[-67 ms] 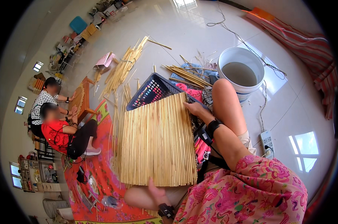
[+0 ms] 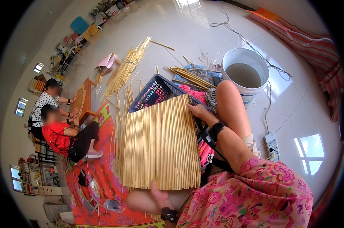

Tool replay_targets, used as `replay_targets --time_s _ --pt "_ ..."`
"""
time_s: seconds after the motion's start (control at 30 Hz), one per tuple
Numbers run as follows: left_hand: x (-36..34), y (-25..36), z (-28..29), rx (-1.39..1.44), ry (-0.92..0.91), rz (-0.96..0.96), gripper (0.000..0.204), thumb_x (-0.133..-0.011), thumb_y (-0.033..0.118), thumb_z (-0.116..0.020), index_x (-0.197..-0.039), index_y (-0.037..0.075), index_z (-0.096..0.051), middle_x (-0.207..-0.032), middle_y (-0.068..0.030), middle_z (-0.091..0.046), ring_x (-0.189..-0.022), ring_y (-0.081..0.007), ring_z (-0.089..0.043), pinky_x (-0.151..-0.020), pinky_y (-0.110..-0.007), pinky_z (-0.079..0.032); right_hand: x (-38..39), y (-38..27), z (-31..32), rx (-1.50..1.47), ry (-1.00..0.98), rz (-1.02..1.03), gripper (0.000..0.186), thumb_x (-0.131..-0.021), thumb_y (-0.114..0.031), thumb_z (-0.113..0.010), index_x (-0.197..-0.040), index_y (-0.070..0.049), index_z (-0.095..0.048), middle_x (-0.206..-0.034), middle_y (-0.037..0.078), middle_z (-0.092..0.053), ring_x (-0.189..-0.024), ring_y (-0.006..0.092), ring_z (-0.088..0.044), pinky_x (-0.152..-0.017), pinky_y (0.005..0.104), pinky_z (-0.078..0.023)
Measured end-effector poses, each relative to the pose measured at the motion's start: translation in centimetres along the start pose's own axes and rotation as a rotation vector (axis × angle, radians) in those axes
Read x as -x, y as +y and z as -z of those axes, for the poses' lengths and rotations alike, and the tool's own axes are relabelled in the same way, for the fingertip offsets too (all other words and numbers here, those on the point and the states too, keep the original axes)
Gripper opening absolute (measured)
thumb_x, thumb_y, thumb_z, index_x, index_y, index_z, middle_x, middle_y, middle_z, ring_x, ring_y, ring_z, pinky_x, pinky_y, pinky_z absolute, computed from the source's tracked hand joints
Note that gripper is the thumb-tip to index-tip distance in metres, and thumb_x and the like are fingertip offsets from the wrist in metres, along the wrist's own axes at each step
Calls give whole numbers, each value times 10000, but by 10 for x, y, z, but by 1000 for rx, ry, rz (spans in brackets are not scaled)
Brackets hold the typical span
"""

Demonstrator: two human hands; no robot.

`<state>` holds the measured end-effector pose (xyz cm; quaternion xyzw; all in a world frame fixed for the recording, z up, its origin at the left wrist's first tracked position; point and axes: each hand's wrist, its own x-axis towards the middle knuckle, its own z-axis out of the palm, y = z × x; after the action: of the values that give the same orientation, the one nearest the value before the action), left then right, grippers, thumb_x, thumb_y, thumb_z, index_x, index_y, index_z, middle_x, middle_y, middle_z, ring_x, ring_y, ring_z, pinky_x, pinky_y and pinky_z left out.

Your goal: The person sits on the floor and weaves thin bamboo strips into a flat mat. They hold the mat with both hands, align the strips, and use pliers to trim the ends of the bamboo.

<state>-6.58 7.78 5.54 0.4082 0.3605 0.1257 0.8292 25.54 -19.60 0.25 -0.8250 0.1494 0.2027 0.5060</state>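
A panel of pale straw-coloured stalks, laid side by side like a reed mat, lies tilted over my lap. My left hand grips its lower edge, thumb in front and fingers hidden behind. At the upper right edge, my right hand holds the panel, with part of its fingers out of sight behind the stalks. Beyond the panel's top edge, a dark plastic basket is partly covered by it.
Loose stalks lie in a bundle on the tiled floor, and more stalks rest on cloths. A white bucket with greyish contents stands beside my knee. A power strip lies at right. Two people sit at a wooden table on the left.
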Motion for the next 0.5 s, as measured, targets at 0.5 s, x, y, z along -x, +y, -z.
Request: replay_targets --time_s 0.5 --pt "4 3 -5 26 -27 42 384 -867 237 -502 -1180 15 -482 -1101 -108 -578 -964 -257 -569 -848 -431 -474 1 5 -2 -22 20 -13 769 -783 -578 -471 -1038 144 -545 -1117 343 -500 -1092 429 -478 -912 406 -387"
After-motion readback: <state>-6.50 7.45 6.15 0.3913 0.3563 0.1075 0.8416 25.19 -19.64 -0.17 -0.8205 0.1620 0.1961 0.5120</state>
